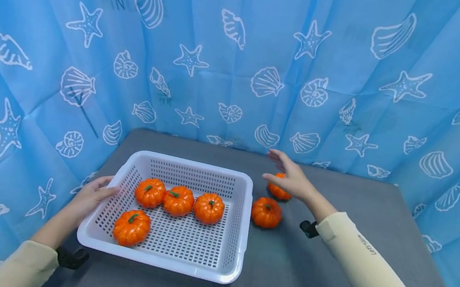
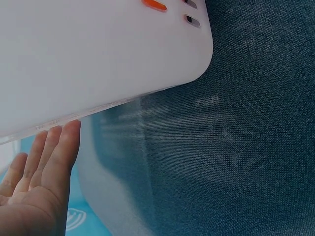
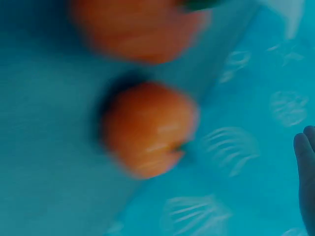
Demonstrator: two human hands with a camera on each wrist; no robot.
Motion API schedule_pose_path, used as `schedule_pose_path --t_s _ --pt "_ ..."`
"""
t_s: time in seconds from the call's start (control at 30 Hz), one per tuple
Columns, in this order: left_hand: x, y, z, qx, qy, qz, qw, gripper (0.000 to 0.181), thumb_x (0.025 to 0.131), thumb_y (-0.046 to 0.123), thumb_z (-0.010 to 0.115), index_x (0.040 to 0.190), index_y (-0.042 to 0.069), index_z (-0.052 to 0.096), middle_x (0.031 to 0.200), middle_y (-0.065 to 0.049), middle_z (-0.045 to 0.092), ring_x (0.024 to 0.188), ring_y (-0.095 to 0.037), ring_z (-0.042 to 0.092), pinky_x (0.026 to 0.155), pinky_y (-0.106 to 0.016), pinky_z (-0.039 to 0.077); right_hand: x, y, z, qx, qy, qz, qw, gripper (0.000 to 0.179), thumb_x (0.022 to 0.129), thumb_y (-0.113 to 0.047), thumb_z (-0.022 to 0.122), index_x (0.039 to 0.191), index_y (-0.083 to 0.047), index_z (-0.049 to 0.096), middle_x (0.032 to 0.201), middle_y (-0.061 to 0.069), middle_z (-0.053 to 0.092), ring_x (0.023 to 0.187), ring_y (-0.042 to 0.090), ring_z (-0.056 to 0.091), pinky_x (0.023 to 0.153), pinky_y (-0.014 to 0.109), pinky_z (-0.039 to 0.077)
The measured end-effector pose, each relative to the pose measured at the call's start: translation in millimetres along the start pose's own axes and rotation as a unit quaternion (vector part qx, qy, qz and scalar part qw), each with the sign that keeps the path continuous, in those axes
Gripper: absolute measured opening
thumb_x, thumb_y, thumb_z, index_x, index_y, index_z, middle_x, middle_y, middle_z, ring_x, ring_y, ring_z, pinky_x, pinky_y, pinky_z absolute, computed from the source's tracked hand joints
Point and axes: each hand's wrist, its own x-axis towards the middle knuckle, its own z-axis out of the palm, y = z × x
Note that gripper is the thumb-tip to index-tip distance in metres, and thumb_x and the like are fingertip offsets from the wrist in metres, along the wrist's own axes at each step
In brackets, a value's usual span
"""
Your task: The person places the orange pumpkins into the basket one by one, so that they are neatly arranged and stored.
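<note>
A white perforated plastic basket (image 1: 177, 264) sits on the grey table, holding several small orange pumpkins with green stems, one of them a pumpkin (image 1: 132, 228) near its front left corner. My left hand (image 1: 90, 197) grips the basket's left rim, the thumb over the edge; in the left wrist view its fingers (image 2: 61, 152) meet the outer wall. Right of the basket lie two more pumpkins, a nearer one (image 1: 266, 213) and a farther one (image 1: 279, 192). Above the farther pumpkin, partly hiding it, my right hand (image 1: 293, 177) has thumb and fingers spread and holds nothing.
The dark grey table (image 1: 352, 249) extends to the right and in front of the basket. A blue curtain (image 1: 233, 60) with white shells and starfish surrounds the table's back and sides. The right wrist view is blurred.
</note>
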Motion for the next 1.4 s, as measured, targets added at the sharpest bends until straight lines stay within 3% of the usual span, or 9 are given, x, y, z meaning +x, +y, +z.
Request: schedule_pose_path --t_s 0.23,0.47,0.83,1.07,1.4 --pt "-1.7 -0.8 -2.3 0.010 0.007 0.000 0.9999 0.074 0.093 0.049 0.053 0.149 0.014 0.020 0.134 -0.028 0.048 0.095 -0.028 0.068 0.073 -0.050 0.057 -42.8 55 7 0.028 -0.034 0.052 0.9977 0.072 0.091 -0.022 0.063 0.146 0.001 0.023 0.149 0.024 0.032 0.134 0.041 0.035 0.109 0.057 0.030" --pt "-4.9 -6.0 -1.7 0.019 0.015 -0.009 0.9997 0.076 0.091 0.052 0.054 0.150 0.017 0.020 0.137 -0.026 0.046 0.098 -0.030 0.068 0.073 -0.050 0.057 -63.8 71 30 0.050 -0.085 0.073 0.9925 0.079 0.085 -0.026 0.069 0.145 0.002 0.026 0.148 0.023 0.034 0.132 0.041 0.039 0.108 0.057 0.032" --pt "-2.2 -7.8 1.0 0.018 0.016 -0.014 0.9996 0.077 0.091 0.053 0.053 0.150 0.017 0.019 0.137 -0.025 0.047 0.097 -0.030 0.068 0.073 -0.049 0.058 -65.5 79 52 0.004 -0.091 0.094 0.9915 0.095 0.077 -0.036 0.077 0.147 -0.004 0.022 0.144 0.022 0.037 0.123 0.037 0.045 0.105 0.060 0.034" --pt "-1.2 -7.2 2.8 0.016 0.017 -0.013 0.9996 0.078 0.090 0.055 0.054 0.150 0.018 0.020 0.137 -0.026 0.046 0.097 -0.029 0.068 0.073 -0.050 0.057 -62.2 78 61 0.012 -0.070 0.104 0.9921 0.105 0.073 -0.038 0.080 0.148 -0.003 0.016 0.142 0.020 0.038 0.120 0.035 0.047 0.104 0.060 0.036" --pt "-1.3 -0.5 4.6 0.013 0.012 -0.010 0.9998 0.077 0.091 0.052 0.054 0.150 0.017 0.020 0.138 -0.026 0.046 0.098 -0.029 0.067 0.074 -0.050 0.057 -61.2 79 61 0.016 -0.057 0.102 0.9930 0.095 0.072 -0.037 0.081 0.143 -0.004 0.026 0.133 0.015 0.049 0.112 0.029 0.052 0.100 0.056 0.042"
